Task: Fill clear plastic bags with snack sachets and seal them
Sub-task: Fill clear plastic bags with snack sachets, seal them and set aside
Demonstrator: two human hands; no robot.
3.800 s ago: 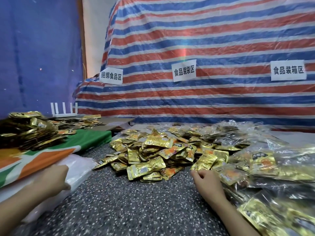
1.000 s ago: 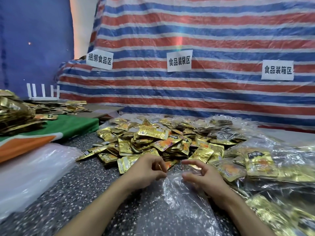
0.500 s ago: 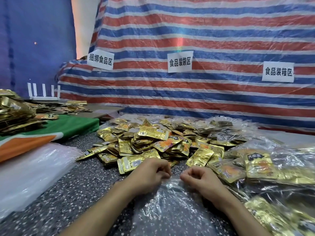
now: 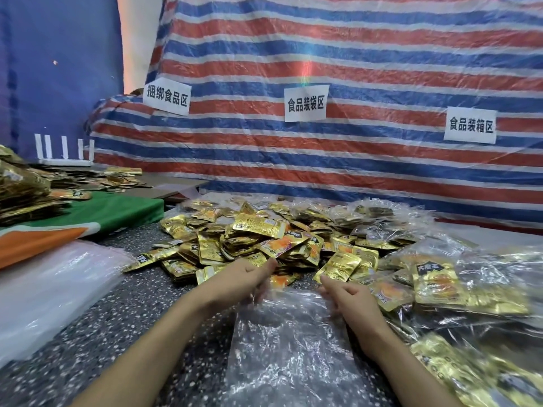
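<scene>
Just in front of the sachet pile (image 4: pixel 264 239), the right hand (image 4: pixel 349 298) pinches the clear bag (image 4: pixel 288 348) at its mouth. The left hand (image 4: pixel 241 280) is there too, but is too blurred to tell its grip.

1. Only the person's two arms and hands are in view, and bare skin runs from the fingers to the picture's lower edge.
2. The left forearm (image 4: pixel 152 348) is slender and smooth, uncovered along all its visible length and narrowing a little toward the wrist.
3. The left hand (image 4: pixel 241 279) is bare. Its thumb shows fairly clearly, but its fingers are smeared by motion blur, so nails and finer detail cannot be made out.
4. The right forearm (image 4: pixel 390 356) is likewise bare, slender and smooth.
5. The right hand (image 4: pixel 352 298) is bare and sharper in view, with slim fingers and knuckles showing as soft ridges.
</scene>
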